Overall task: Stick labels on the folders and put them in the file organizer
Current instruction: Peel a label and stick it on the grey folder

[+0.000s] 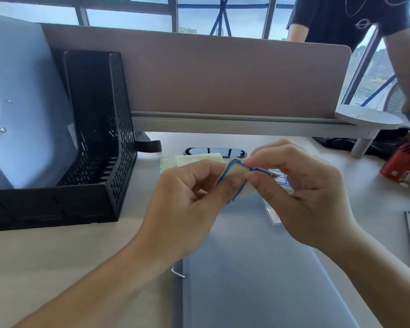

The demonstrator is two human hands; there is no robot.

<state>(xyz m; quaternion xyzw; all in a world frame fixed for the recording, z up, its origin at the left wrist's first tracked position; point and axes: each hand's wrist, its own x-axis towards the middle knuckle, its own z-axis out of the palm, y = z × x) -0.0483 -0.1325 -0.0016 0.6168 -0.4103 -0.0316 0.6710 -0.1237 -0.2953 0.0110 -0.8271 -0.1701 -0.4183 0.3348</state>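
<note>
**Q:** Where is the label, and what holds it?

**A:** The label [234, 171], pale with a blue border, is at the centre of the frame, raised above the desk [57, 256]. The left hand [187, 192] pinches its lower left part between thumb and forefinger. The right hand [301, 185] pinches its upper right edge the same way. The other fingers of both hands are curled and carry nothing.

**Q:** How will it handle?

**A:** It is judged very light, thin and limp, since it bends into a peak between the two pinches. The sticky face will probably cling to skin or to itself. Hold it by edges or corners only and keep it stretched flat. Whether any backing remains on it cannot be told.

**Q:** Where does it go?

**A:** It goes on the folder [258, 268], which is grey-blue and lies flat on the desk directly below the hands, running to the lower edge of the frame. The folder looks smooth and somewhat flexible, so it should be lifted by a long edge. No label shows on it yet.

**Q:** What surrounds the work?

**A:**
- The label sheets [194, 159] lie just behind the hands.
- The black mesh file organizer [99, 129] stands at the left.
- A pale folder [26, 102] leans inside the file organizer.
- A red can [402, 157] is at the right edge.
- A partition [222, 79] crosses the upper frame.
- Another person [364, 20] stands behind the partition at the upper right.
</note>
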